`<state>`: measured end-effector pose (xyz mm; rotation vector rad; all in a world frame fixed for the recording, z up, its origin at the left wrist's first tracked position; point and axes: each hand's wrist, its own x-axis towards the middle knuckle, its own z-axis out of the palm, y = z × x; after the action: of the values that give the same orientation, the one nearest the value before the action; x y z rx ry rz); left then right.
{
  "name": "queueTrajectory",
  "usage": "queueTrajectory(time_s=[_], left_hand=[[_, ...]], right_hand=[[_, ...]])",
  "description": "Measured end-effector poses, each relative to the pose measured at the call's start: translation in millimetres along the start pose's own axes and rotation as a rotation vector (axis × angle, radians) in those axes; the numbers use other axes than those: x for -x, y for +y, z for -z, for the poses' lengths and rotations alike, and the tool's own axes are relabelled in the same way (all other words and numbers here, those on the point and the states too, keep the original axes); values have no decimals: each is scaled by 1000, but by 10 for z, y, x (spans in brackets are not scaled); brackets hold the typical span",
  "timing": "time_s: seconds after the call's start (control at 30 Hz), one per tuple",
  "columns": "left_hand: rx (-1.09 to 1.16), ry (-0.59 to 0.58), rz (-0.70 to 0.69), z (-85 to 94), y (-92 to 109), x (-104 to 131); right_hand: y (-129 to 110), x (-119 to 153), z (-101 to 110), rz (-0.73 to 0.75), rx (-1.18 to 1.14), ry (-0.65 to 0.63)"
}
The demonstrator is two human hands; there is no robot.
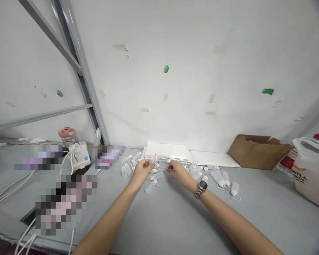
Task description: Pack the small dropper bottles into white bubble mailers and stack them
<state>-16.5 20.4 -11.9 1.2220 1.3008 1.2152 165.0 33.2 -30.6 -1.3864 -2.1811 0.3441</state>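
Observation:
Small translucent plastic squeeze bottles with white caps, some with a cap on a thin strap, lie in a loose pile at the back of the grey table; one bottle [150, 187] rests at its near edge. Between the fingers of my left hand [143, 170] is a squeeze bottle [152, 160], its nozzle pointing up. My right hand [178, 171], with a watch [201, 187] on the wrist, is a little to the right, its fingers pinched together over the pile. Whatever those fingertips hold is too small to tell.
Flat white cardboard [166, 150] is stacked against the wall behind the pile. More bottles [220, 179] lie to the right. Farther right stand an open brown box [255, 152] and a white plastic bag [309, 173]. A power strip [79, 156] with cables sits on the left.

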Motion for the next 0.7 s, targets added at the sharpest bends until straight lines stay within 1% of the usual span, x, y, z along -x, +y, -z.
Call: queueTrajectory(time_s=[0.13,0.27,0.33,0.4,0.5,0.57,0.6,0.7], left_hand=[[8,-16,-10,-36,-34,2],[4,-33,-21,-50,-41,-6],[0,-53,-32,-62,-36,5],[-4,-91,-47,-98,-37,43],[-12,-210,-79,-204,-70,157],[-31,-372,-80,-287,-110,253],[-48,-427,-68,-323,-129,299],[-123,-478,-42,-393,-156,406]], right_hand=[[-32,135,151,-67,-129,45],[-51,256,245,-109,-233,98],[-44,317,271,-159,-380,103],[-31,384,291,-220,-583,102],[-21,492,322,-265,-802,145],[-25,559,342,-288,-874,191],[-31,586,349,-303,-899,206],[-55,640,342,-332,-948,211]])
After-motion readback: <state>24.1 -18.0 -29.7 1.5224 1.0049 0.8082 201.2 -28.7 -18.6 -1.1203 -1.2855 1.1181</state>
